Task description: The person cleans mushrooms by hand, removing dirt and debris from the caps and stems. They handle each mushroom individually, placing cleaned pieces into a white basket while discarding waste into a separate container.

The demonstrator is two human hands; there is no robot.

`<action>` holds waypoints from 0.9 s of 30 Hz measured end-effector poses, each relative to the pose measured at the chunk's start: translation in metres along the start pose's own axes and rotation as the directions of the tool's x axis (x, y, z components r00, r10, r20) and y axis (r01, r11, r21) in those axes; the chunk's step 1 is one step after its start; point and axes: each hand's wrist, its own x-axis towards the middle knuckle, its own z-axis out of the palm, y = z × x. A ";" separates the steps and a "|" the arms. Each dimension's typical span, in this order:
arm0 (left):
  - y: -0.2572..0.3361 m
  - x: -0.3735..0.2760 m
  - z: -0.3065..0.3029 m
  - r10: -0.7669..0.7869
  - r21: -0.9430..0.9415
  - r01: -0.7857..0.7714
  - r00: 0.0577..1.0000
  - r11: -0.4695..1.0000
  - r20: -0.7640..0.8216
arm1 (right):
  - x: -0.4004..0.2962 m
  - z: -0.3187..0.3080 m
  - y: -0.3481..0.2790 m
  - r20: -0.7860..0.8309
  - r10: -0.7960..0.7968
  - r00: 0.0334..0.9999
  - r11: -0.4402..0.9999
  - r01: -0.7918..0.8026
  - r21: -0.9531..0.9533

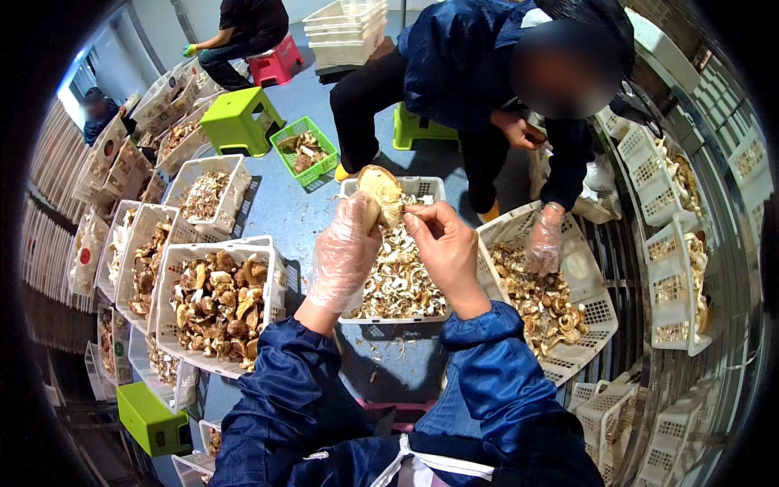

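Observation:
A mushroom (pixel 384 193) with a broad pale underside and brown rim is held up by my left hand (pixel 348 249), which wears a clear plastic glove. My bare right hand (pixel 447 246) has thumb and forefinger pinched together at the right edge of the cap; whether a small piece lies between them I cannot tell. Below both hands stands a white plastic crate (pixel 398 319) full of small cut mushroom pieces (pixel 401 280). Part of that crate is hidden behind my hands.
Left stands a crate (pixel 213 246) of brown mushrooms. At right, a co-worker's gloved hand (pixel 543 246) reaches into a tilted crate (pixel 581 268). Beyond are a green basket (pixel 331 161), a green stool (pixel 234 122) and stacked white crates (pixel 347 36). Racks with crates (pixel 672 292) line the right side.

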 end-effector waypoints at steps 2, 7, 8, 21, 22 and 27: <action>0.001 0.000 0.003 -0.011 -0.023 0.010 1.000 1.000 -0.008 | 0.001 0.000 0.008 0.002 0.025 1.000 0.996 -0.025 0.082; -0.006 0.007 0.006 0.008 -0.274 0.000 1.000 0.962 0.026 | 0.009 -0.008 0.014 0.132 0.159 0.978 0.934 -0.192 0.300; -0.007 0.007 0.005 -0.072 -0.373 0.111 0.991 0.921 0.115 | 0.010 -0.009 0.013 0.170 0.192 0.967 0.906 -0.241 0.347; -0.022 0.005 -0.003 -0.017 -0.884 0.466 0.885 0.032 0.466 | 0.023 -0.022 0.034 0.021 0.204 0.979 0.897 -0.195 0.397; -0.018 0.006 -0.007 -0.033 -0.882 0.471 0.882 0.014 0.471 | 0.027 -0.029 0.039 -0.006 0.165 0.986 0.921 -0.152 0.358; -0.031 0.000 -0.024 0.011 -0.843 0.473 0.874 -0.257 0.487 | 0.024 -0.040 0.035 0.018 0.102 0.995 0.994 -0.102 -0.042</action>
